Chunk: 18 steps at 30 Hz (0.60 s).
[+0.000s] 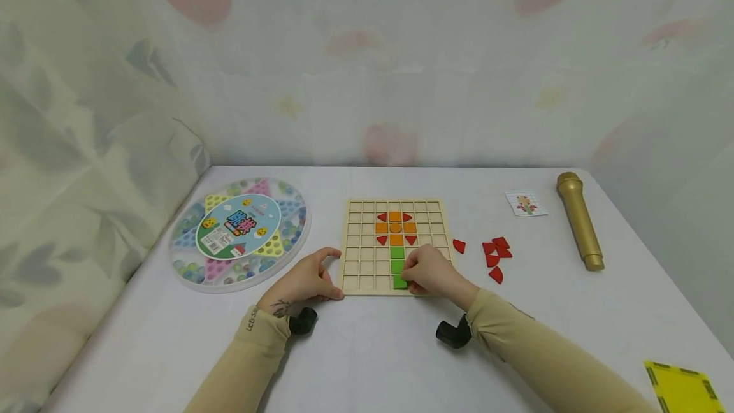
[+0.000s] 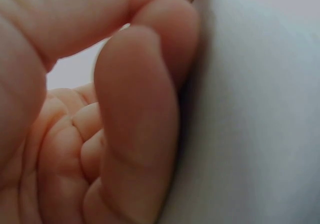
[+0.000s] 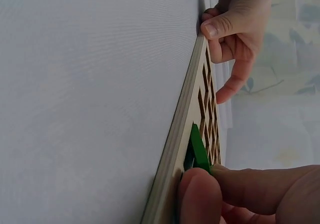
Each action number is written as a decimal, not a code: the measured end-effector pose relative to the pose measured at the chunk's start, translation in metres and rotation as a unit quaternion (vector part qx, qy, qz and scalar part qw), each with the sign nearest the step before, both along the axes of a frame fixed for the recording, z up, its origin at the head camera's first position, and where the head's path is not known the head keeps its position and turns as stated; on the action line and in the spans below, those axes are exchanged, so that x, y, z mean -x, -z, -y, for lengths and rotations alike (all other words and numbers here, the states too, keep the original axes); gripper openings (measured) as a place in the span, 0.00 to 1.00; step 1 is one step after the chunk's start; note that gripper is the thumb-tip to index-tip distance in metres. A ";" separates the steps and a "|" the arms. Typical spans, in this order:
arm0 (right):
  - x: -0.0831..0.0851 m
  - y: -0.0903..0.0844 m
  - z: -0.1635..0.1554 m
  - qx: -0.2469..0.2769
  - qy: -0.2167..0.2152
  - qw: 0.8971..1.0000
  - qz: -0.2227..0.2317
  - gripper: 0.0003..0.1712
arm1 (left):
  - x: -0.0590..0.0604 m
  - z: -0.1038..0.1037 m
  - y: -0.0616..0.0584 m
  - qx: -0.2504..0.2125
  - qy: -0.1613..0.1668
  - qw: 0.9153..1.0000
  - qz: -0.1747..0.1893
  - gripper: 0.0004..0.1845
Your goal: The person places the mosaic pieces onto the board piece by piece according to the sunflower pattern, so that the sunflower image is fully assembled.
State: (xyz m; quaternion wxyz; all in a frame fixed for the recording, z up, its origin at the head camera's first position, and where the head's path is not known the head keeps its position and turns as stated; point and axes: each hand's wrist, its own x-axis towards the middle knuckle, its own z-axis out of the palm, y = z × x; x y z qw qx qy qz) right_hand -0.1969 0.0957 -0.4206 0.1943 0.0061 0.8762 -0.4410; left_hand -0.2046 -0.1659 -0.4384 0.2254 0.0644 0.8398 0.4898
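A wooden grid board [image 1: 359,268] lies flat in front of me. On it, several orange pieces [image 1: 395,216] form a cross, with red pieces [image 1: 382,241] at its corners. Below the cross, two green square tiles [image 1: 397,252] sit in one column. My right hand [image 1: 431,271] pinches another green square tile [image 3: 199,146] between thumb and finger, tilted over that column's cell in the nearest row. At the board's left edge my left hand [image 1: 304,278] rests, its thumb by the near corner and a finger farther up. The left wrist view shows mostly its fingers.
Several loose red pieces [image 1: 492,260] lie right of the board. A small drawn picture card [image 1: 525,204] and a gold microphone-shaped object [image 1: 580,222] are farther right. A round marble board game [image 1: 241,234] lies at left, a yellow piece [image 1: 683,389] at near right.
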 end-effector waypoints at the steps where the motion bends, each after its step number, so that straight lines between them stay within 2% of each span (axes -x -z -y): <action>1: 0.000 0.000 0.000 -0.001 -0.002 1.000 -0.002 0.05 | 0.000 0.000 0.000 -0.002 0.001 1.000 0.001 0.44; 6: -0.001 0.002 0.002 -0.006 -0.008 1.000 -0.023 0.06 | 0.000 0.000 0.000 -0.005 -0.004 1.000 0.005 0.44; 11: -0.001 0.000 0.002 -0.058 -0.027 0.995 -0.082 0.07 | -0.001 -0.001 -0.001 -0.002 -0.012 1.000 0.011 0.44; 15: 0.005 -0.013 -0.008 -0.107 -0.010 0.985 -0.137 0.04 | -0.002 -0.001 -0.001 0.000 -0.014 1.000 0.010 0.44; 18: 0.014 -0.026 -0.025 -0.135 0.003 0.976 -0.171 0.07 | -0.002 -0.001 -0.002 -0.001 -0.015 1.000 0.012 0.44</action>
